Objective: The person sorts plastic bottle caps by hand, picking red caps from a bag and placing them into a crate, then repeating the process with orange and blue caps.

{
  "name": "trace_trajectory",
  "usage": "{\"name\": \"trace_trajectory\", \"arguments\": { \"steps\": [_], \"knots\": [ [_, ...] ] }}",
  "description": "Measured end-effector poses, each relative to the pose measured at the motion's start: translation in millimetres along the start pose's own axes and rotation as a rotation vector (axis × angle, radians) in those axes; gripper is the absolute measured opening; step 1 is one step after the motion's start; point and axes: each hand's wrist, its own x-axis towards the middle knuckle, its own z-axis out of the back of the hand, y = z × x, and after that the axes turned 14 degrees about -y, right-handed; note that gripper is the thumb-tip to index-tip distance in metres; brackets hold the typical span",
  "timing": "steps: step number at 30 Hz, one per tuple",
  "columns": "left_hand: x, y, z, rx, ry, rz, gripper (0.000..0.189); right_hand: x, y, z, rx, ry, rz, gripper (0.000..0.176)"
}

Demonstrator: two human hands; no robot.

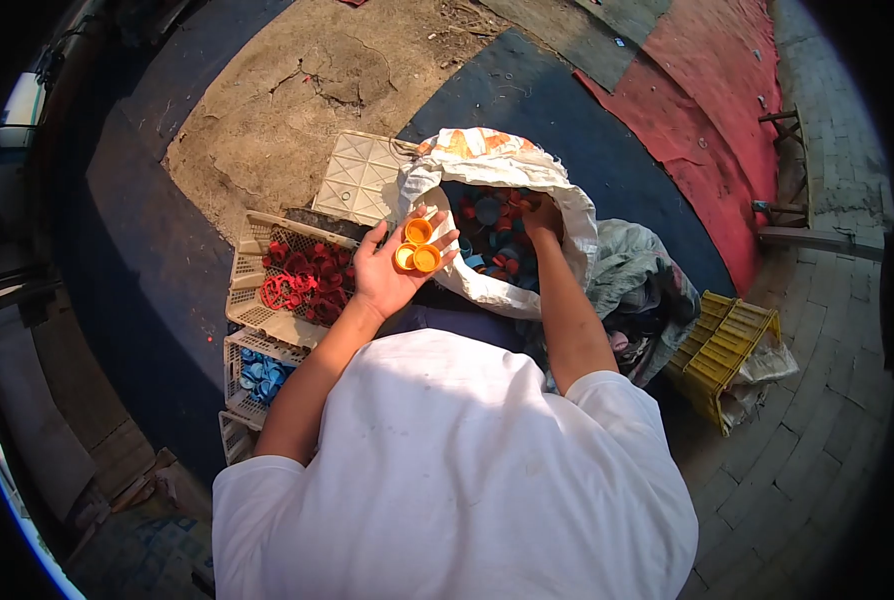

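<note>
My left hand (388,270) is palm up in front of the white sack, fingers spread. Three orange bottle caps (418,229) rest on its palm and fingers. The white woven sack (573,196) gapes wide, its rim rolled back, with red, dark and blue caps (495,212) inside. My right hand (541,218) reaches into the sack at its right side, down among the caps. Shadow and the angle hide its fingers, so I cannot make out what they touch.
Left of me, one crate (252,262) holds red caps (312,280) and another (233,375) holds blue caps (264,376). An overturned pale crate (359,178) lies beyond. To the right are a cloth bundle (632,265) and a yellow crate (729,345).
</note>
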Motion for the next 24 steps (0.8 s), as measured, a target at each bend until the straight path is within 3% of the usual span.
{"name": "trace_trajectory", "arguments": {
  "steps": [15,18,21,24],
  "knots": [
    [5.3,-2.8,-2.4,0.024,0.002,0.018,0.067,4.5,6.7,5.3,-0.108,0.129,0.086,0.036],
    [4.3,-3.1,-2.4,0.030,-0.004,0.025,0.067,0.4,14.3,7.7,-0.132,0.121,0.003,0.033],
    [2.2,-4.3,-1.6,0.038,-0.008,0.019,0.067,4.9,0.4,-0.3,-0.031,0.090,0.016,0.031],
    [1.5,-5.5,-4.1,0.005,-0.006,0.018,0.060,33.5,-42.7,-46.5,0.263,0.051,0.006,0.030]
  ]
}}
